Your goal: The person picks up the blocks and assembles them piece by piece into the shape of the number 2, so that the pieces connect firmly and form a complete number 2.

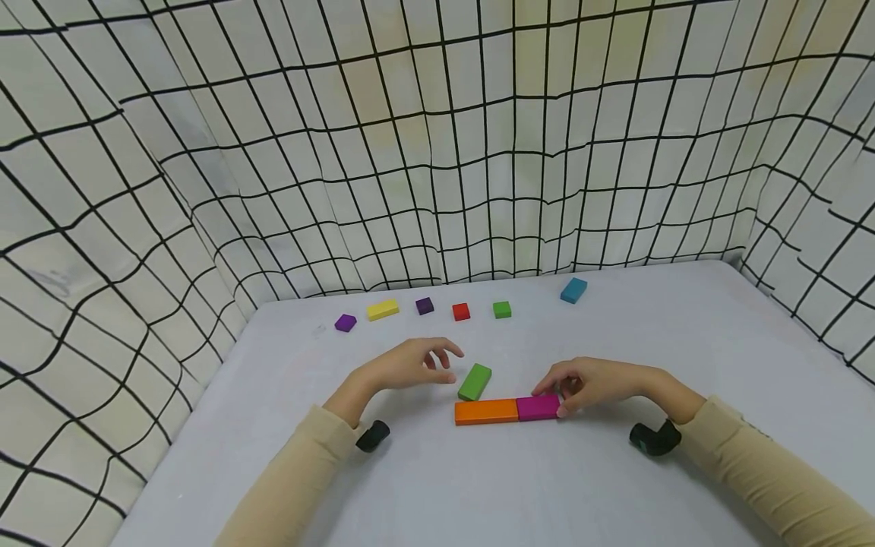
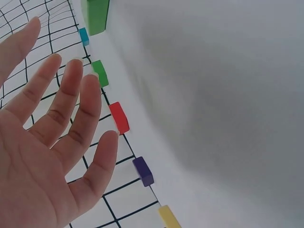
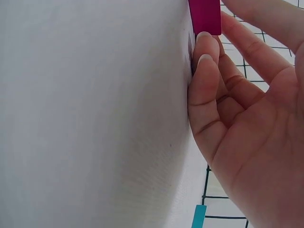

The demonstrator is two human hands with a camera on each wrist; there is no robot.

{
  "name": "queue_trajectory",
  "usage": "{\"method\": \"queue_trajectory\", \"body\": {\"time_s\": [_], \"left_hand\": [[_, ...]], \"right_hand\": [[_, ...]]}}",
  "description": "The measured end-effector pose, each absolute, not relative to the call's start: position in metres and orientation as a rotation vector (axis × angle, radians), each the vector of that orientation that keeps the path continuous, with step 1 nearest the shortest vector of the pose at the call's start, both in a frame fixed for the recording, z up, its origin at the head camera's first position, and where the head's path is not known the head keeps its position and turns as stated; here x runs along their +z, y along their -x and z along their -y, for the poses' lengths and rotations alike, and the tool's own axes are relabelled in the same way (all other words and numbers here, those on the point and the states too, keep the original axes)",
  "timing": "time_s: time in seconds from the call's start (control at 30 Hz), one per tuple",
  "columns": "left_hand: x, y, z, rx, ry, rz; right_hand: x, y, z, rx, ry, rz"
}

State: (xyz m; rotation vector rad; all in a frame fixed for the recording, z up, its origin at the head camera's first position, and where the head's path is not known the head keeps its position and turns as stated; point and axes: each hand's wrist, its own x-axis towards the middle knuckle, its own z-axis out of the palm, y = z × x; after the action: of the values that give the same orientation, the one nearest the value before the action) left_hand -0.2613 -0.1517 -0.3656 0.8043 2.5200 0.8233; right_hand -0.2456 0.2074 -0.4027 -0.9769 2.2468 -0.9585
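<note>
An orange block (image 1: pixel 486 412) and a magenta block (image 1: pixel 538 408) lie end to end in a row on the white table. My right hand (image 1: pixel 596 382) pinches the magenta block at its right end, thumb on the near side and a finger on the far side. In the right wrist view the magenta block (image 3: pixel 207 16) shows between thumb and fingers, the other fingers curled below it. Behind the orange block, a longer green block (image 1: pixel 475 382) lies at a slant. To its left hovers my left hand (image 1: pixel 410 365), fingers relaxed and holding nothing; its palm (image 2: pixel 33 175) shows in the left wrist view.
Along the back lie a purple block (image 1: pixel 345 323), a yellow block (image 1: pixel 383 309), a dark purple block (image 1: pixel 424 305), a red block (image 1: pixel 461 311), a small green block (image 1: pixel 502 309) and a blue block (image 1: pixel 573 290). Black netting (image 1: pixel 424 167) over white sheeting surrounds the table.
</note>
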Motion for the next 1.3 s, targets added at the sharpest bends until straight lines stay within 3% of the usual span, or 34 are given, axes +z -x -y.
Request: {"method": "queue_trajectory", "body": {"time_s": [0.6, 1.3], "left_hand": [[-0.377, 0.243, 0.15, 1.069, -0.641, -2.335], [-0.389, 0.249, 0.146, 1.113, -0.579, -2.157]], "right_hand": [[-0.393, 0.259, -0.22, -0.998, 0.956, -2.266], [-0.389, 0.314, -0.258, -1.343, 0.687, -2.399]]}}
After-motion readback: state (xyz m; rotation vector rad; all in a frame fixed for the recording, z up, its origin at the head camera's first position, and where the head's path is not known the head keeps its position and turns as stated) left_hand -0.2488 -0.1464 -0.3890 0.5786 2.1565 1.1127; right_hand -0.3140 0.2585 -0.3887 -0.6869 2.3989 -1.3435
